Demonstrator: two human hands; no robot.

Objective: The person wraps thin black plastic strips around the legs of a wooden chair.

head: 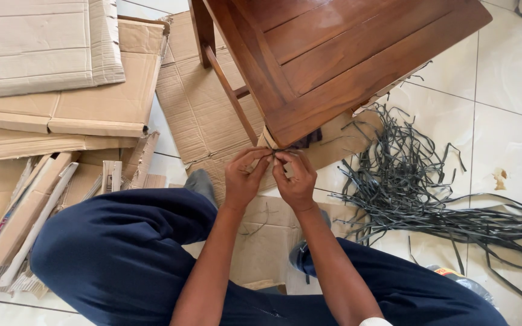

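White tiled floor (502,78), with flattened cardboard sheets (61,78) stacked upper left and more spread at centre, seemingly as padding under the wooden furniture piece (333,54) at top centre. Just below its near corner, left hand (243,178) and right hand (295,181) sit close together, fingertips pinched narrow on a dark strap (300,143) around the cardboard-wrapped corner, likely cinching it. Loose dark straps (418,193) lie tangled at right, within reach.

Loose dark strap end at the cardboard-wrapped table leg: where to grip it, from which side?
Judging by its pose, pinch the thin dark plastic strap on the short free end right of the cardboard-wrapped wooden table leg, coming from below, as both hands do. The dark wooden tabletop blocks access from above.
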